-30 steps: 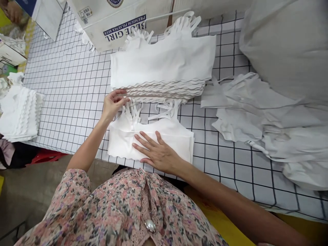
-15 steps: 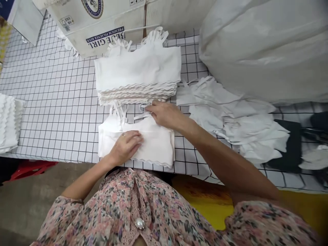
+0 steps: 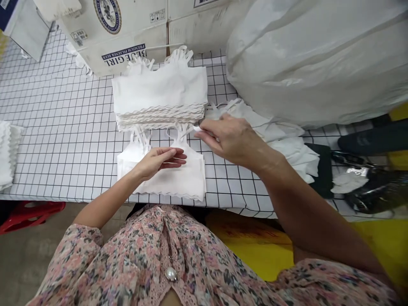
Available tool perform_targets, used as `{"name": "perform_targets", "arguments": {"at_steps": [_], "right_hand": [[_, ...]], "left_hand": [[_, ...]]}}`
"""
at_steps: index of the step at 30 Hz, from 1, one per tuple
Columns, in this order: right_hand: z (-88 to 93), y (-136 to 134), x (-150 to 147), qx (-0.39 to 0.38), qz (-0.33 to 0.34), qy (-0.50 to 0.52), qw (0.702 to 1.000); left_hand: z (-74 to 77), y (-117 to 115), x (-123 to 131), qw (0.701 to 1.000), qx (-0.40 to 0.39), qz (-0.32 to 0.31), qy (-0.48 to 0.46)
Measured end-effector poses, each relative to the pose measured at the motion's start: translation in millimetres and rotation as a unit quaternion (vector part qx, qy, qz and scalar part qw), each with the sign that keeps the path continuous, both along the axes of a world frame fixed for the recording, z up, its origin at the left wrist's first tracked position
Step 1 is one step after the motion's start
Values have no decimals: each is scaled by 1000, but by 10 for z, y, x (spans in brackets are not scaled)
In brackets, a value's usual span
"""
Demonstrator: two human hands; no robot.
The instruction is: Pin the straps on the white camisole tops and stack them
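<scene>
Right hand (image 3: 231, 140) pinching a white strap (image 3: 195, 129) between thumb and fingers; strap belongs to the scallop-hemmed white crop top (image 3: 188, 180) lying flat on the grid-printed tabletop (image 3: 63, 127). Left hand (image 3: 159, 162) open, fingers pressed together, over the top. Stack of matching tops (image 3: 159, 91) just beyond, touching a cardboard box (image 3: 127, 36).

A cardboard carton (image 3: 124, 38) stands on the grid-printed table (image 3: 63, 127).

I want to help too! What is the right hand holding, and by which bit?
The right hand pinches the end of a white strap between thumb and fingers. The strap belongs to the white top. The left hand holds nothing.
</scene>
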State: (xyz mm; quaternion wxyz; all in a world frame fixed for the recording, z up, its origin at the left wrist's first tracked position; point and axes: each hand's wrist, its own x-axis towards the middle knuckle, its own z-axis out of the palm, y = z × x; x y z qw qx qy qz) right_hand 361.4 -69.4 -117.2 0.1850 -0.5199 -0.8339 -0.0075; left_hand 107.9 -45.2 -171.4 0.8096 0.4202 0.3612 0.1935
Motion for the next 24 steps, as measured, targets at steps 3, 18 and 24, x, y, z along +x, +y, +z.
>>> {"name": "perform_targets", "arguments": {"at_steps": [3, 18, 24], "right_hand": [[99, -347, -41, -33, 10, 14, 999], [-547, -825, -343, -326, -97, 428, 837], [-563, -596, -362, -541, -43, 492, 680]], "left_hand": [[-82, -78, 111, 992, -117, 16, -41], [-127, -200, 272, 992, -119, 10, -51], [-137, -35, 338, 997, -59, 55, -15]]}}
